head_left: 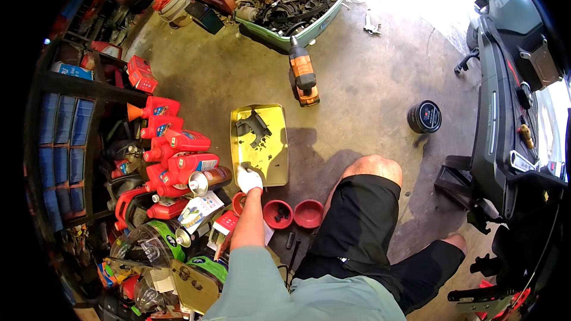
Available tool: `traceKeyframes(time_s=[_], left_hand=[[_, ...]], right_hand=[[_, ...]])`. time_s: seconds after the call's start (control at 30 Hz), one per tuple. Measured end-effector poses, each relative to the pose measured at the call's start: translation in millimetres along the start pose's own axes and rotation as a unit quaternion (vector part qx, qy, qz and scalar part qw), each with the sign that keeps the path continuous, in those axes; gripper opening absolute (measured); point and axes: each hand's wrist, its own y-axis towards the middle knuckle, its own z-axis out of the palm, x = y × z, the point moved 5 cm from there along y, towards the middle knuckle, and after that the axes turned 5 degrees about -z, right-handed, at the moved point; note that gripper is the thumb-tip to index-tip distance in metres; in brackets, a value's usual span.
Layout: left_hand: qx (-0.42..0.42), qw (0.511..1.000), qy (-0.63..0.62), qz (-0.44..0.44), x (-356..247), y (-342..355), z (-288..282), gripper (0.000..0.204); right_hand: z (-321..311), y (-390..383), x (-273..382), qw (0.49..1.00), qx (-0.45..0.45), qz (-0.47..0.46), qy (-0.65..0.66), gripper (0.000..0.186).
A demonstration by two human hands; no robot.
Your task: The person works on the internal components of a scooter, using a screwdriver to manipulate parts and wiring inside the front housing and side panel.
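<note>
My left hand (pixel 249 180), in a white glove, is closed at the near left corner of a yellow tray (pixel 279 142), apparently gripping its rim. Its fingertips are mostly hidden. Inside the tray lies a dark, curved plastic part (pixel 256 126) with several small black pieces scattered around it. Close below my hand stand two red bowls, the left bowl (pixel 278 214) holding small dark pieces, the right bowl (pixel 308 214) beside it. Another red bowl (pixel 238 203) is partly covered by my forearm. My right hand is out of view.
An orange-black cordless impact wrench (pixel 303 77) lies beyond the tray, before a green bin (pixel 324 25) of metal parts. Red oil bottles (pixel 189 141) crowd the left. A black tub (pixel 424 117) stands right, near a vehicle (pixel 491 119). A socket (pixel 290 240) lies near my leg.
</note>
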Motion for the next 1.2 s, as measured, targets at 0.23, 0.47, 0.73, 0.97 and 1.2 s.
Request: traceKeyframes(time_s=[0.23,0.47,0.73,0.97,1.2], left_hand=[[0.086,0.789,0.564,0.226,-31.3,-63.6,76.9,0.029],[0.057,0.763,0.613,0.197,-20.5,-72.2,89.5,0.033],[-0.071,0.852,0.483,0.19,-31.5,-58.5,74.6,0.024],[-0.112,0.855,0.497,0.1,-40.6,-4.9,86.1,0.045],[-0.138,0.863,0.48,0.077,-16.7,27.9,81.5,0.042]], right_hand=[[-2.5,-2.9,10.4,1.0,-0.011,0.022,-0.013,0.026],[-3.4,-4.6,10.4,0.999,-0.016,0.034,-0.015,0.026],[-5.4,-7.0,10.9,0.999,-0.019,0.046,-0.019,0.026],[-11.4,-11.0,12.7,0.996,-0.029,0.083,-0.021,0.026],[-9.1,-4.8,19.8,0.99,0.001,0.0,0.141,0.033]])
